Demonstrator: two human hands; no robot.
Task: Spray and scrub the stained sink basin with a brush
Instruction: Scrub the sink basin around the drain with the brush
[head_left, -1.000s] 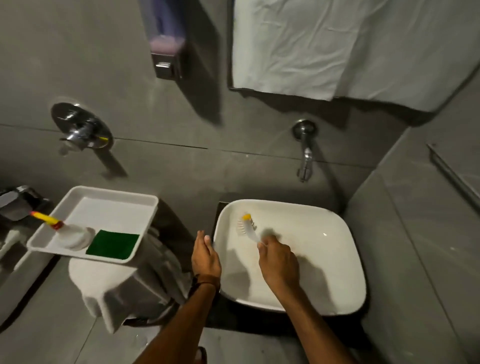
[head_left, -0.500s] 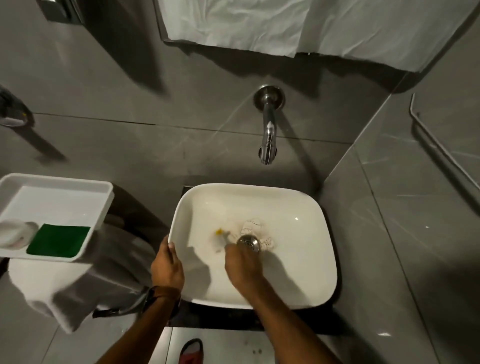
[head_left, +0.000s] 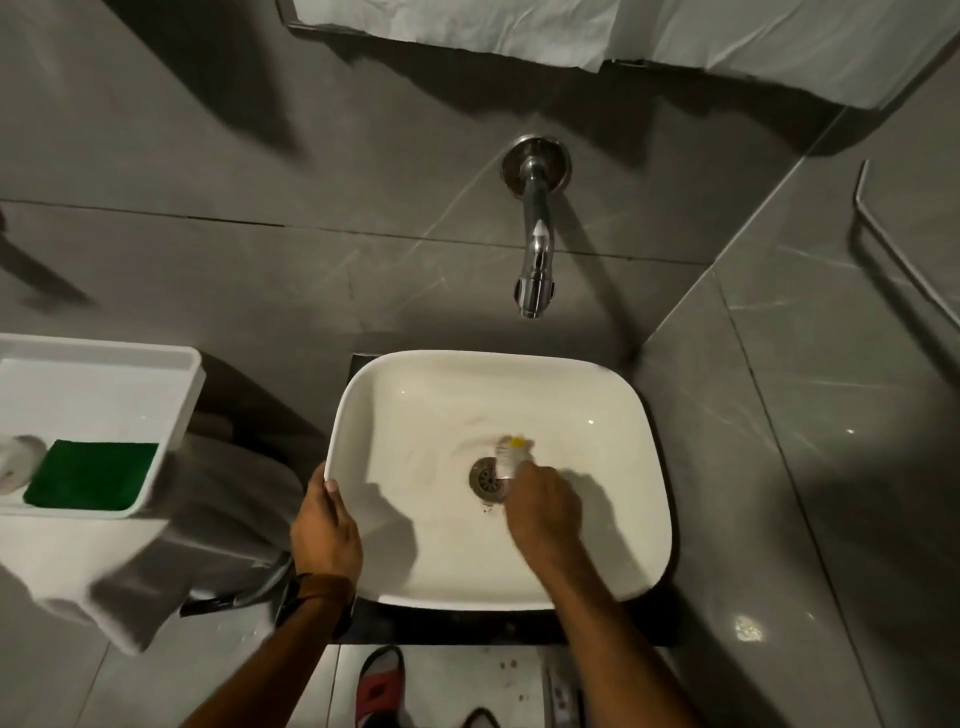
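Note:
A white rectangular sink basin (head_left: 613, 519) sits against the grey wall, with a metal drain (head_left: 485, 479) at its middle and faint pinkish smears around it. My right hand (head_left: 543, 506) is inside the basin, closed on a white brush (head_left: 511, 453) with a yellow spot; its blurred head presses on the basin floor just right of the drain. My left hand (head_left: 324, 530) grips the basin's left rim, thumb over the edge. The spray bottle (head_left: 13, 460) lies at the far left in a tray, mostly cut off.
A chrome tap (head_left: 535, 244) juts from the wall above the basin. At left a white tray (head_left: 156, 395) holds a green scouring pad (head_left: 91, 474) and rests on a cloth-covered stand. A rail runs along the right wall. A red sandal (head_left: 379, 688) shows below.
The brush moved from the basin's upper left, then left of the drain, to just right of the drain. My left hand stayed on the rim. The view shifted right and closer.

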